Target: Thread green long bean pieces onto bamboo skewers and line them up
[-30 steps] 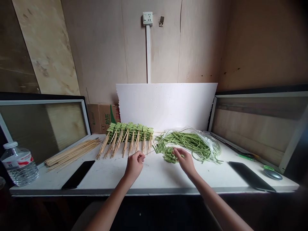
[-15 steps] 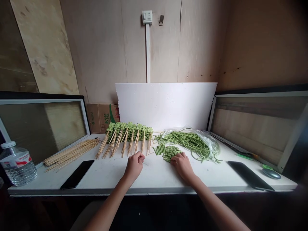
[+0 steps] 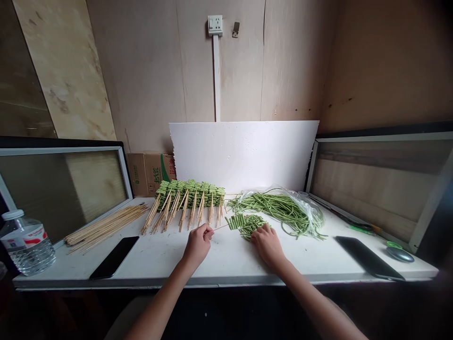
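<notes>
My left hand [image 3: 198, 242] is closed round the bare end of a thin bamboo skewer [image 3: 221, 227]. Short green bean pieces [image 3: 235, 221] are threaded side by side on its far end. Just right of them lies a small pile of cut green beans [image 3: 253, 222]. Over the near edge of that pile my right hand [image 3: 267, 241] is curled, fingers bent down into the pieces; its fingertips are hidden, so what they pinch does not show. Behind, finished bean skewers [image 3: 191, 193] are stacked in rows, their bare sticks pointing towards me.
Long uncut beans [image 3: 276, 208] spill from a clear plastic bag [image 3: 306, 203] at the right. Loose bamboo skewers [image 3: 106, 226] lie at the left, near a phone [image 3: 115, 257] and a water bottle [image 3: 26, 243]. Another dark phone [image 3: 368, 257] and a mouse [image 3: 399, 254] sit at right.
The view has shifted very slightly. Both hands keep nearly the same places, and the skewer with its bean pieces has moved only a touch to the right.
</notes>
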Demonstrator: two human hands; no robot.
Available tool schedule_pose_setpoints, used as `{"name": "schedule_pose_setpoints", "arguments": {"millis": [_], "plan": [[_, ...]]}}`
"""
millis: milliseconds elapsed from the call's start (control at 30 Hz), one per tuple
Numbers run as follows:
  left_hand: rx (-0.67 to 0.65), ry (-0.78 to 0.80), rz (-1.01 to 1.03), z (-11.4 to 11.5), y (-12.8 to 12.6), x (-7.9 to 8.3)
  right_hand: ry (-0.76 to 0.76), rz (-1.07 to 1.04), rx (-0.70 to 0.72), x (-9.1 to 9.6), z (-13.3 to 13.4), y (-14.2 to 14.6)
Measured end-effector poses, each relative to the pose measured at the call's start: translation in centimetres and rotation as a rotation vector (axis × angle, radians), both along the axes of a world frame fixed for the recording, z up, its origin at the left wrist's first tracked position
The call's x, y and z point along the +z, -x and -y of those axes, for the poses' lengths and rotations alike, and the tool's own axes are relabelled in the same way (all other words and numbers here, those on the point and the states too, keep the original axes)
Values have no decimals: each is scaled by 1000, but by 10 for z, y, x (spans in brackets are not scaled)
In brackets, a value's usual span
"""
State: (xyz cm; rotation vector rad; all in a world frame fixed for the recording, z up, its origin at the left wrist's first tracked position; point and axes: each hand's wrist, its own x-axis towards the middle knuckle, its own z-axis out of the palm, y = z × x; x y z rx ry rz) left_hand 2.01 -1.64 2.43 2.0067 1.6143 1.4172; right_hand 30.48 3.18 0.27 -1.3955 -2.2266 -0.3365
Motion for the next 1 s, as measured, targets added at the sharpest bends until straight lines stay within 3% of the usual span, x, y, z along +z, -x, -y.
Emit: {"name": "schedule_pose_setpoints", "arguments": {"millis": [100, 200, 400, 533, 833, 1000], "plan": [[-8, -4, -2, 0, 0, 0, -11, -22, -5, 1, 1, 1], [-10, 6, 14, 0, -1, 1, 41, -202, 48, 5, -2, -4], [-42, 13, 63, 1, -2, 1, 414, -1009, 227, 25, -8, -14], [-54, 14, 72, 0, -2, -1, 537, -1350, 299, 38, -3, -12], [-63, 17, 65, 2, -4, -1, 615, -1611, 370, 45, 1, -8], [-68, 30, 62, 2, -5, -1, 618, -1620, 419, 46, 2, -5]]}}
